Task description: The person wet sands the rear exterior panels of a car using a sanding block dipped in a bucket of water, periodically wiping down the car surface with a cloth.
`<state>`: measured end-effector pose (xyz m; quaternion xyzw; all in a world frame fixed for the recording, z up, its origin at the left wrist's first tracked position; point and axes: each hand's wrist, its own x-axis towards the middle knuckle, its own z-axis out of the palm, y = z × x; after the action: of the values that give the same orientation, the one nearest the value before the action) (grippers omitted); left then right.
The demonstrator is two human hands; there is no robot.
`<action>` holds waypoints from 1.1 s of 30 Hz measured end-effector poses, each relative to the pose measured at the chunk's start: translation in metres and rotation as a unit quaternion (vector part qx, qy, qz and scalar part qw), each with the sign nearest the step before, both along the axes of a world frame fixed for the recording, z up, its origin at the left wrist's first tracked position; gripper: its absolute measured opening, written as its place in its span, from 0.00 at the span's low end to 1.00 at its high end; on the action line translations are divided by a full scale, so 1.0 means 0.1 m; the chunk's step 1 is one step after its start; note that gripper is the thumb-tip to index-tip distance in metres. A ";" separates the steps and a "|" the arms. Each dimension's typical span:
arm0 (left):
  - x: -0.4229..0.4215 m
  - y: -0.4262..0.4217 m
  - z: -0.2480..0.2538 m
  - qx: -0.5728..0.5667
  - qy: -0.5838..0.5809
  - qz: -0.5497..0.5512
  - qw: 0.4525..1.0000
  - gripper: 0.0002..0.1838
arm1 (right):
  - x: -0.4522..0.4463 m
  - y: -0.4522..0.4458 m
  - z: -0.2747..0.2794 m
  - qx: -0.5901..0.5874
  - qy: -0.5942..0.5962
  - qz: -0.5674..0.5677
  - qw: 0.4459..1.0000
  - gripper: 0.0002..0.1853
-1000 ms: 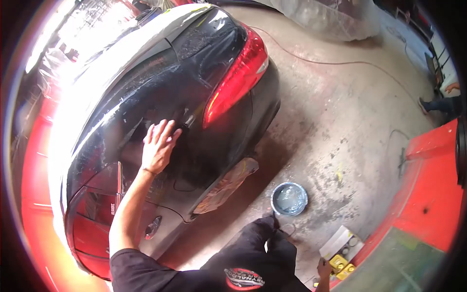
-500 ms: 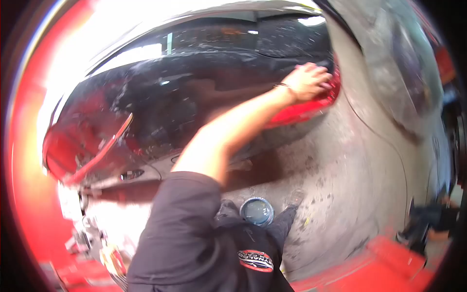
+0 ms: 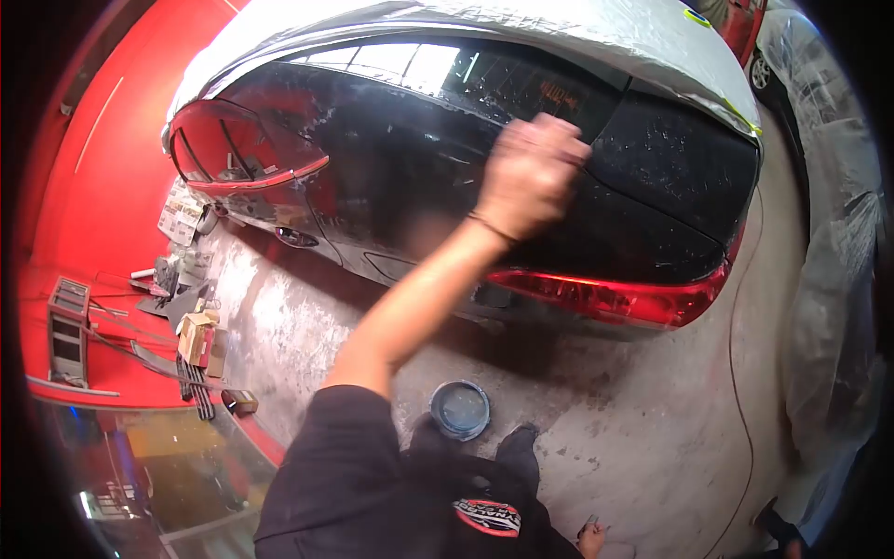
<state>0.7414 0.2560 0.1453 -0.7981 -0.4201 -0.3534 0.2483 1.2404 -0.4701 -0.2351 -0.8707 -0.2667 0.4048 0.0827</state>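
Observation:
My left hand [image 3: 533, 177] is raised in front of the dark car's rear side, with its fingers curled. Motion blurs it, and whatever it grips is hidden. Below the hand lies the glossy black rear panel [image 3: 400, 177], with the side window above and the red tail light [image 3: 615, 296] to the lower right. White spots and smears mark the dark surface. At the bottom edge, partly cut off, my right hand [image 3: 590, 540] is closed around something small I cannot make out. A blue-rimmed bucket [image 3: 460, 411] of greyish liquid stands on the floor near my feet.
White sheeting [image 3: 596, 30] covers the car's top. Clear plastic [image 3: 833, 307] drapes another shape at right. A thin cable [image 3: 742, 410] runs along the concrete floor. Boxes [image 3: 200, 340] and scrap lie by the red wall [image 3: 121, 168]; a glass panel [image 3: 168, 475] is at lower left.
My left hand has moved from over the car's rear corner to farther left, and its fingers are more curled. The view has turned; my right hand now shows at the bottom.

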 end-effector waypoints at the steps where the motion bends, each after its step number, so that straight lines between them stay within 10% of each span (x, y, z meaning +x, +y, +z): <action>1: -0.49 0.08 0.11 0.033 0.044 0.042 0.998 0.22 | -0.06 0.09 0.05 0.052 -0.016 0.014 0.998 0.31; 8: -2.68 0.58 0.66 0.077 -0.029 0.227 0.970 0.23 | -0.37 -0.38 -0.91 0.039 0.127 -0.068 0.989 0.18; 11: -1.36 0.12 0.21 0.007 -0.003 0.167 0.986 0.25 | -0.65 -0.44 -0.85 -0.053 0.129 -0.016 0.990 0.29; 12: -0.79 -0.06 -0.02 -0.030 0.014 0.121 0.992 0.27 | -0.73 -0.66 -1.00 0.032 0.031 0.084 0.996 0.14; 20: 2.52 -0.20 -0.65 -0.118 0.083 -0.165 0.976 0.28 | -0.87 -0.49 -0.98 0.088 0.068 -0.060 0.992 0.21; 25: 3.35 0.34 -0.74 -0.163 0.307 -0.129 0.929 0.17 | -0.77 -0.09 -0.50 0.114 0.003 -0.073 0.991 0.24; 33: 2.69 -0.39 -0.73 -0.123 0.028 -0.321 0.938 0.04 | -0.34 1.56 0.85 0.201 0.298 -0.418 0.835 0.33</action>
<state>1.0102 0.2172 0.0721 -0.9245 -0.1741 -0.3375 0.0331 1.2063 -0.3141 -0.1497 -0.7010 0.0843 0.5088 0.4926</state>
